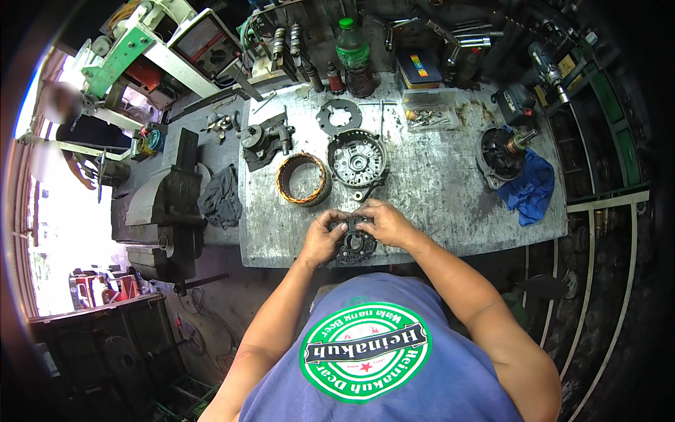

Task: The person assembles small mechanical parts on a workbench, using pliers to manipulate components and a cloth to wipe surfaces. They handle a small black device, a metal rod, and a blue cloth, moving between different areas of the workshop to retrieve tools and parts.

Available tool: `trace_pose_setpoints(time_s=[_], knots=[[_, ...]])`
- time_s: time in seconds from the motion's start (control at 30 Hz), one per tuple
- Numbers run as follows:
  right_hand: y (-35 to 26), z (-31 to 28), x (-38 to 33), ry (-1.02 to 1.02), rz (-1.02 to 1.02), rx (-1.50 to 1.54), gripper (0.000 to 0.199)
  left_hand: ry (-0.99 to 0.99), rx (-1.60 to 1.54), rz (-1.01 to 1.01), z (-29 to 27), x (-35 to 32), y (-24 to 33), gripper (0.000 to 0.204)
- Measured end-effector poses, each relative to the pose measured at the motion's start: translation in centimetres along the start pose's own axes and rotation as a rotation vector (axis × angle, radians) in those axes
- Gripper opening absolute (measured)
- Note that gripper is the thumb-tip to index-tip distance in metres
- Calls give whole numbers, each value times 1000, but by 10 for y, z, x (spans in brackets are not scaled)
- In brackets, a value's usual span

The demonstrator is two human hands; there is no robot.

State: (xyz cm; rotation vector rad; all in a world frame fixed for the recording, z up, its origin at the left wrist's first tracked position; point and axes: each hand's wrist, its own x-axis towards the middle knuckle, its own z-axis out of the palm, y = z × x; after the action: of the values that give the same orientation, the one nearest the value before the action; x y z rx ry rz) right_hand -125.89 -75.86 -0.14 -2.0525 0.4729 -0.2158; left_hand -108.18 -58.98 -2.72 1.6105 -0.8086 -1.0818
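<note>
Near the front edge of the workbench, my left hand (325, 238) and my right hand (384, 223) hold a dark, roughly round alternator part (356, 247) between them. Thumbs press on its upper side while the fingers curl around its far edge, partly hiding it. Just beyond lies an open alternator housing (358, 162), with a lug pointing toward my hands. To its left stands a stator ring (308, 199) with copper windings showing along its top. A flat dark plate with a cut-out centre (329, 114) rests behind the housing.
Rightward, another housing half with a shaft (494, 165) sits against a blue cloth (529, 190). A clear plastic box (430, 119) of small parts, a green-capped bottle (351, 53) and tools line the back. Left are a vise (165, 197), a dark rag (221, 197) and a pump-like part (261, 141).
</note>
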Motion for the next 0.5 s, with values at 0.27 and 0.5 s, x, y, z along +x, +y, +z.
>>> trace_pose_setpoints(time_s=[0.27, 0.5], knots=[[-2, 7, -8, 107, -76, 27, 36, -11, -17, 60, 1, -3, 6, 19], [1, 7, -7, 96, -71, 37, 38, -17, -61, 12, 1, -1, 1, 19]])
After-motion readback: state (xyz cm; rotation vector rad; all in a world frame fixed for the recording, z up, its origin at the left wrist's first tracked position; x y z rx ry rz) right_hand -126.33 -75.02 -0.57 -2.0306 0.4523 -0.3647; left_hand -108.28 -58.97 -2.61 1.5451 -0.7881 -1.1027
